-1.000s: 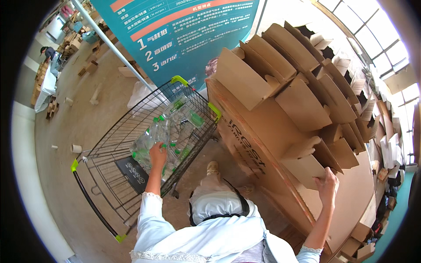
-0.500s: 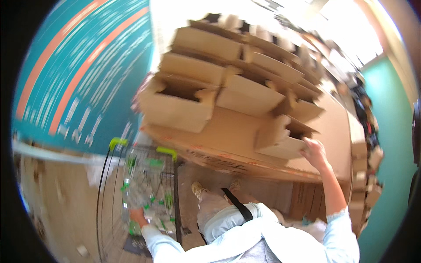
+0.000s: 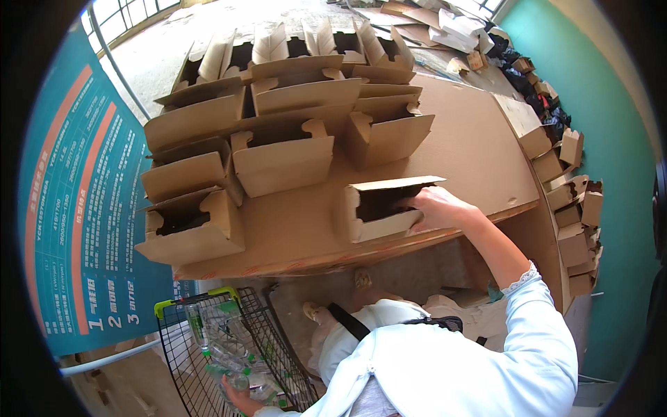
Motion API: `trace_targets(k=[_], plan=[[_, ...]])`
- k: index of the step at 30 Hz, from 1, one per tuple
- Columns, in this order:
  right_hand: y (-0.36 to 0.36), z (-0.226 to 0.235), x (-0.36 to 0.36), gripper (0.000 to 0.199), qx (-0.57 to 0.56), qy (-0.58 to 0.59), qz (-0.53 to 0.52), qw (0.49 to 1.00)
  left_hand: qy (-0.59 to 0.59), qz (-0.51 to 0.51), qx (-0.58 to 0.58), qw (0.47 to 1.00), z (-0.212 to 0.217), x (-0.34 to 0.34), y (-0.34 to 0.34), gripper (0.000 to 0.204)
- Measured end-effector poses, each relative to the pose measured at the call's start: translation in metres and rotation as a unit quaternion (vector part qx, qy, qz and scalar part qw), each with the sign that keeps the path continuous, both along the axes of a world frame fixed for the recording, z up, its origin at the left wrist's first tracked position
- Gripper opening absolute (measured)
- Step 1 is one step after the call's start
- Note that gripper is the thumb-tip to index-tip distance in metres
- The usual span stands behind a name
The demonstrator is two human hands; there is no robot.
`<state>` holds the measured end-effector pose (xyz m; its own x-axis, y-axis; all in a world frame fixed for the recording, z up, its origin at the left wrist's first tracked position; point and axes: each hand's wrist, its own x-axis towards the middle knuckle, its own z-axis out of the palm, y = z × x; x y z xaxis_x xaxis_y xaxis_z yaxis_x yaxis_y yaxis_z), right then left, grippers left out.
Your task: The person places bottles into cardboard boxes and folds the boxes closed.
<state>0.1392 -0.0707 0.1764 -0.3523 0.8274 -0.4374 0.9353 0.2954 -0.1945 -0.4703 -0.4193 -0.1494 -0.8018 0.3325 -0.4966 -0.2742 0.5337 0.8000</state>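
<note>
My right hand (image 3: 441,210) is closed over the near right edge of a small open cardboard box (image 3: 389,228), its fingers reaching inside and its thumb by the outer wall. This box stands by itself near the front edge of a large cardboard surface (image 3: 458,156). Low on the left, my left hand (image 3: 241,399) is down in a black wire basket (image 3: 182,358) with green corners. Its fingers curl round a clear plastic bottle (image 3: 240,381), partly hidden. Several more clear bottles (image 3: 222,353) with green caps lie about it.
Rows of open cardboard boxes (image 3: 283,167) fill the left and far part of the surface. A teal printed panel (image 3: 90,208) stands at the left. Stacked cartons (image 3: 573,247) and bags line the teal wall (image 3: 625,208) at the right.
The view has turned and sharpened. My right hand has shifted from the box's corner to over its near edge, with fingers inside. My left hand stays among the bottles in the basket.
</note>
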Motion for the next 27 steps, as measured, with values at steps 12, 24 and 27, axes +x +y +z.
trace_targets(k=[12, 24, 27], plan=[[0.054, -0.021, 0.048, 0.053, -0.042, -0.062, 0.352, 0.933, 0.064, -0.203, 0.478, 0.852, 0.235, 0.124, 0.135, 0.089], [0.056, -0.02, 0.048, 0.029, 0.058, -0.05, 0.403, 0.912, 0.015, -0.55, 0.425, 0.719, 0.345, 0.433, 0.346, 0.071], [0.046, -0.019, 0.058, 0.026, 0.08, -0.013, 0.345, 0.935, 0.15, -0.597, 0.347, 0.707, 0.342, 0.456, 0.356, 0.06]])
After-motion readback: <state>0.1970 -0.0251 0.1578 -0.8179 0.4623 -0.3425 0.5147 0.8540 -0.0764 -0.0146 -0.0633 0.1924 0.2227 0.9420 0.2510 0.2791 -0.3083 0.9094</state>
